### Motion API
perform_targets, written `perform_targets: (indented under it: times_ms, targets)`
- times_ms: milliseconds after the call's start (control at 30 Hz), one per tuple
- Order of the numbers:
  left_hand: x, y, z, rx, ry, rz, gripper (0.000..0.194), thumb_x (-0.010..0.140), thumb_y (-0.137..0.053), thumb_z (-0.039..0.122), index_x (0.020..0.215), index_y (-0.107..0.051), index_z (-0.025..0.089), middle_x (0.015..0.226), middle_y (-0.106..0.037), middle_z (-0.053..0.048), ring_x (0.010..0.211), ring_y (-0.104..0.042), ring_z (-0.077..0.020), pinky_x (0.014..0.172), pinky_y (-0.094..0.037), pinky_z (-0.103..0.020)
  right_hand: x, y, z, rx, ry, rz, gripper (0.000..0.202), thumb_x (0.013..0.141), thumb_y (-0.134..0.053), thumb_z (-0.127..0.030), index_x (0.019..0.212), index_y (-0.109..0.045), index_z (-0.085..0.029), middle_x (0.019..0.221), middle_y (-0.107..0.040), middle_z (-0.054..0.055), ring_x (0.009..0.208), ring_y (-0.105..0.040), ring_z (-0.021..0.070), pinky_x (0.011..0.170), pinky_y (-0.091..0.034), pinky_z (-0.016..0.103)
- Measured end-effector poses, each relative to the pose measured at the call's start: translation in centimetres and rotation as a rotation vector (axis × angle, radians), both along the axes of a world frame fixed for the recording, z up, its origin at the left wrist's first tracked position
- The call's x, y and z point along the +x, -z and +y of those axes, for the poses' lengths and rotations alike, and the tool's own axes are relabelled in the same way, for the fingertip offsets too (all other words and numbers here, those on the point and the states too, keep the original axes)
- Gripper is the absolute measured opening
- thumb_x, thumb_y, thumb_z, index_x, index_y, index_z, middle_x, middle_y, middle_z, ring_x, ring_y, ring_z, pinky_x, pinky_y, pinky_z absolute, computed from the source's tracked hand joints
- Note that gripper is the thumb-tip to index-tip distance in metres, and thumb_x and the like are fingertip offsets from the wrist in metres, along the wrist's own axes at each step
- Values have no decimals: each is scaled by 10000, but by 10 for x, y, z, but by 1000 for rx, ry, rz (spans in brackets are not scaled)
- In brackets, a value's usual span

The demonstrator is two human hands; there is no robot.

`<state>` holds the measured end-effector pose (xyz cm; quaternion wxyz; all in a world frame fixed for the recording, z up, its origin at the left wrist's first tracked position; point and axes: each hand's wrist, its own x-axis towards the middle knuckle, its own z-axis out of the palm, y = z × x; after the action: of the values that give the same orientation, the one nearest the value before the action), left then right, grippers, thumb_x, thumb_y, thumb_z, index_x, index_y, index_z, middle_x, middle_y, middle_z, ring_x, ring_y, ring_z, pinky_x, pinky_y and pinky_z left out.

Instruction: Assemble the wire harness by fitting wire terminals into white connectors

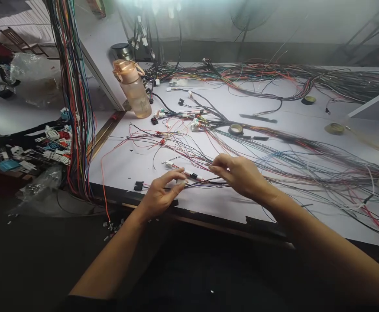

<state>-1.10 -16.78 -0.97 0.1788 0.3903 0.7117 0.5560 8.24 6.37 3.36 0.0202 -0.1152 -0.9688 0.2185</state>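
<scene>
My left hand (160, 193) is closed in a pinch near the table's front edge, with a small whitish connector (180, 180) partly visible between thumb and fingers. To its right, my right hand (243, 175) pinches a thin wire, whose end is too small to make out. Just beyond my left fingertips, a small black connector (193, 176) lies among white ones on the wires. A black plug (138, 186) sits left of my left hand. Loose thin wires (189, 151) fan out behind both hands.
A peach-tinted water bottle (134, 93) stands at the back left. One tape roll (235, 129) rests on the wire bundle. A thick bundle of coloured wires (74, 95) hangs at the left, beside connectors (51, 147). More wires (260, 73) run along the back.
</scene>
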Motion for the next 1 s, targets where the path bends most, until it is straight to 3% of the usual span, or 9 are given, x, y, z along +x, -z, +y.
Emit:
perform_targets:
  times_ms: [200,267,367,467,667,833,1000]
  targets:
    - [-11,10,29,-75,152,312,141,927,-534,244,1039,-614,211,1007,-674,-60,1192,-544,-249,1152,-193,-557,-9,18,11,258,58,-40,202,893,-530,-381,848,-676,-250,702,-684,20,611,-564,170,546,-240,279]
    - [-11,13,32,-93,183,399,144,932,-514,223,1029,-620,209,973,-665,-59,1108,-575,-234,1128,-240,-544,-9,23,13,267,53,-71,195,889,-534,-378,843,-676,-252,723,-691,15,630,-573,171,547,-243,275]
    - [-13,14,31,-58,216,453,154,938,-491,212,1017,-620,186,919,-648,-80,955,-578,-219,971,-428,-446,-7,28,18,266,61,-75,187,890,-531,-377,858,-670,-256,774,-700,11,669,-585,177,557,-257,274]
    - [-17,11,24,-44,214,497,163,941,-480,207,1018,-621,180,900,-647,-95,949,-554,-234,854,-475,-398,-4,34,23,256,57,-40,183,891,-526,-364,845,-662,-250,797,-695,12,686,-588,177,570,-275,278]
    - [-21,2,-6,-81,128,519,154,928,-516,206,1031,-629,203,901,-653,-82,993,-566,-236,887,-471,-409,3,52,30,237,19,87,250,936,-462,-354,871,-657,-211,840,-682,47,771,-596,184,632,-340,289]
    - [-18,13,-27,-59,63,480,180,897,-574,182,1060,-634,230,943,-668,-69,1020,-600,-233,921,-465,-406,5,63,35,215,-19,154,283,958,-433,-362,907,-654,-192,873,-672,67,826,-596,193,717,-375,300]
    - [-15,22,-31,-54,27,494,202,891,-582,180,1078,-638,231,995,-677,-73,1081,-600,-241,954,-465,-412,6,62,38,59,-16,159,259,921,-510,-401,999,-653,-200,898,-672,58,817,-609,188,709,-413,291]
